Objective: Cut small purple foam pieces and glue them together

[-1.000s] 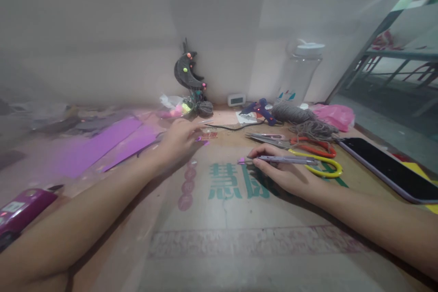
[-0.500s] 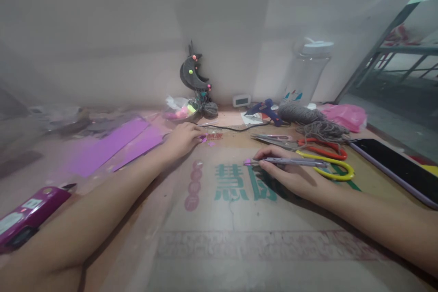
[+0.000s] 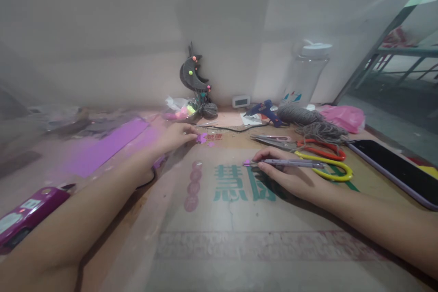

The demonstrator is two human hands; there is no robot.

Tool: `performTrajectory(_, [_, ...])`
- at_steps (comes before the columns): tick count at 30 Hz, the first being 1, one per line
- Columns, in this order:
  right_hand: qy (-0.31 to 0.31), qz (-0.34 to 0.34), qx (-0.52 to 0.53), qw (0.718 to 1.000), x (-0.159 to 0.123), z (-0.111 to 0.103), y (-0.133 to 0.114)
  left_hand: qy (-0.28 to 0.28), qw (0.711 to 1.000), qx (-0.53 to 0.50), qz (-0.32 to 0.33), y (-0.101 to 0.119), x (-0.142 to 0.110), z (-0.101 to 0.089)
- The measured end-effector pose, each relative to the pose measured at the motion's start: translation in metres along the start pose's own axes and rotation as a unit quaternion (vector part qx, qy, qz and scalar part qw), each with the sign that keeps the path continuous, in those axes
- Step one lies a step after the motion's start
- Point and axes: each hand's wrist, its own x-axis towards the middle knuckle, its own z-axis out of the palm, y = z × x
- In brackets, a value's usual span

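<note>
My left hand (image 3: 175,139) is stretched out over the table with its fingers apart. Its fingertips are at the edge of some small purple paper pieces (image 3: 202,138). Between the fingers and thumb of my right hand (image 3: 284,171) lies a slim, pale purple pen-like tool (image 3: 294,162), pointing left. A small purple piece (image 3: 247,163) is at its tip; whether the fingers touch that piece too is unclear. Purple paper sheets (image 3: 112,148) lie beyond my left forearm. Scissors (image 3: 333,178) with yellow and red handles lie beside my right hand.
At the back are a dark crescent ornament (image 3: 191,73), a small digital display (image 3: 241,101), a blue glue gun (image 3: 263,112), grey yarn (image 3: 297,114) and a clear bottle (image 3: 306,73). A phone (image 3: 393,171) lies right; a magenta device (image 3: 32,214) lies left.
My left hand has drawn back slightly to the left, uncovering more of the small purple pieces. My right hand keeps its place and its hold on the tool.
</note>
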Motion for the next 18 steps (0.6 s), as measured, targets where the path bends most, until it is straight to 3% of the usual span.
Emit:
performTrajectory(6, [-0.006, 0.007, -0.012, 1.000, 0.000, 0.000, 0.001, -0.071, 0.997, -0.003, -0.017, -0.002, -0.003, -0.008])
performTrajectory(13, [-0.010, 0.007, -0.012, 1.000, 0.000, 0.000, 0.001, -0.013, 0.999, 0.039, 0.009, 0.007, -0.005, -0.002])
performTrajectory(18, [-0.009, 0.008, -0.017, 1.000, -0.001, 0.001, 0.002, 0.033, 0.992, 0.085, 0.084, 0.003, 0.000, 0.010])
